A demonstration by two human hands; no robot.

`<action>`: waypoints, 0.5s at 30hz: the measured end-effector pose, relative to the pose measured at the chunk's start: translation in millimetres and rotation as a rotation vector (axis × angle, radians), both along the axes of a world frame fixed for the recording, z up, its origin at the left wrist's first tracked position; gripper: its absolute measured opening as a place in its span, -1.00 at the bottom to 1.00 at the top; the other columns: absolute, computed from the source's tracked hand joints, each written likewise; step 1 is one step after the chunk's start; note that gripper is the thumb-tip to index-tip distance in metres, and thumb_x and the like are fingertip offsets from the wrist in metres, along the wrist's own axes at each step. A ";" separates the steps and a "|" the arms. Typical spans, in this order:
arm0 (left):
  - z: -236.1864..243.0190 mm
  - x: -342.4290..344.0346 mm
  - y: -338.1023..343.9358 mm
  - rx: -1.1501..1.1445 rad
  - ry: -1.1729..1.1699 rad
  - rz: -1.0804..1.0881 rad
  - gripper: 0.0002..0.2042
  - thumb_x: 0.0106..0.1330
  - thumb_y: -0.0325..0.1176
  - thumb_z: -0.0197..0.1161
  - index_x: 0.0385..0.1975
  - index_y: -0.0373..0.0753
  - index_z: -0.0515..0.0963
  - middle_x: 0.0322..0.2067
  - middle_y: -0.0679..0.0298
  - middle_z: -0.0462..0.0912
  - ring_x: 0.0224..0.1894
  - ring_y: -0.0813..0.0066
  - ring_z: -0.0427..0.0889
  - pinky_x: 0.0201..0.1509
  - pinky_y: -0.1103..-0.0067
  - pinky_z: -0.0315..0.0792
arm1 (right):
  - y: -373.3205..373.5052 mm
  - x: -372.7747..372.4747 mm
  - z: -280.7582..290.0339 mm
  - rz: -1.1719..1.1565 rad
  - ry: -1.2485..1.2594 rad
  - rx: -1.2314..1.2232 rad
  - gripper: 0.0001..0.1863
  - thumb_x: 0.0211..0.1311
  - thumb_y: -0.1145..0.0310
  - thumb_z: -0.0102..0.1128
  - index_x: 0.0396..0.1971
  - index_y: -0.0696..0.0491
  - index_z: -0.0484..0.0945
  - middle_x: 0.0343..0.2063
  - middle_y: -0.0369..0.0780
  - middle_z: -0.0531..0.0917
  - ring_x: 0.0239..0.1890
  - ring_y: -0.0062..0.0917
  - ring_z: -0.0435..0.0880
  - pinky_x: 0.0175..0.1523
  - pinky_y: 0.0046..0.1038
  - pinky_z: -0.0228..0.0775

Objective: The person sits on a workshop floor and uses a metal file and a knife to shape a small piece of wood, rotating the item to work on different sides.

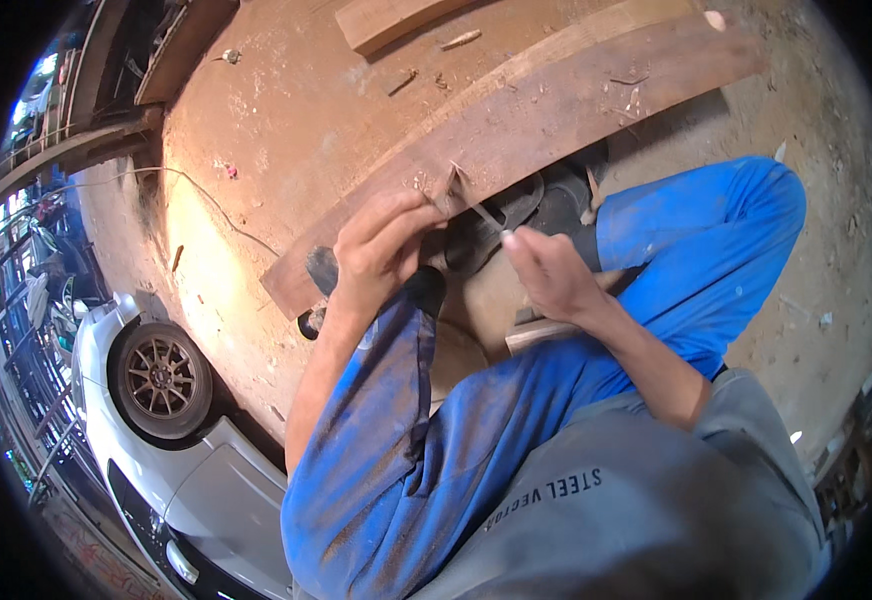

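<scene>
Plank (pixel 556 115) lies slantwise beyond the blue trousers (pixel 696 235); right hand (pixel 556 275) grips a slim tool (pixel 486 217), tip by the wood; left hand (pixel 381 245) curls close, holding what I cannot tell; too hard a push could slip and gash its fingers.

1. The shirt (pixel 656 515) I saw was dull grey, with dark lettering (pixel 546 497) printed across it.
2. Its short sleeve (pixel 746 405) ended near the right elbow, leaving the forearm (pixel 656 370) bare.
3. The trousers (pixel 501 415) were bright blue, creased and smeared with brown dirt.
4. Dark footwear (pixel 556 203) showed past the right cuff.
5. The left hand (pixel 381 240) and right hand (pixel 556 277) were bare.
</scene>
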State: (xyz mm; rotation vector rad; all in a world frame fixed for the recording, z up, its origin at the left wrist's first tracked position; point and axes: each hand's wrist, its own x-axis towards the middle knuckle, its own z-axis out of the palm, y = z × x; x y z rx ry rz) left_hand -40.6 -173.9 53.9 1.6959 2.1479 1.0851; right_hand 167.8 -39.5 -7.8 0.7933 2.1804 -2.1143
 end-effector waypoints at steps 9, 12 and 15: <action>-3.2 2.4 2.2 -0.013 0.007 -0.038 -0.70 -0.03 -0.68 0.36 -0.25 -0.27 0.70 -0.25 0.17 0.68 -0.16 0.16 0.73 -0.07 0.38 0.61 | -4.2 2.5 11.7 -0.040 -0.084 0.043 -0.55 0.57 0.16 0.03 -0.49 0.21 0.45 -0.65 0.10 0.49 -0.55 0.03 0.52 -0.44 -0.04 0.28; -5.5 -0.1 -0.2 0.009 0.022 -0.035 -0.76 0.00 -0.72 0.38 -0.31 -0.32 0.71 -0.32 0.15 0.68 -0.21 0.23 0.73 -0.12 0.45 0.60 | 4.0 -3.2 29.2 -0.007 -0.075 0.004 -0.56 0.59 0.16 -0.01 -0.46 0.20 0.44 -0.67 0.06 0.44 -0.63 -0.12 0.44 -0.47 -0.14 0.26; 3.8 -0.8 4.5 -0.083 0.010 -0.042 -0.69 -0.06 -0.60 0.36 -0.23 -0.27 0.69 -0.22 0.18 0.68 -0.15 0.16 0.72 -0.07 0.39 0.60 | 12.5 -4.7 59.5 0.031 0.008 -0.097 -0.58 0.58 0.18 0.03 -0.45 0.20 0.46 -0.65 0.10 0.48 -0.56 0.07 0.55 -0.46 -0.11 0.27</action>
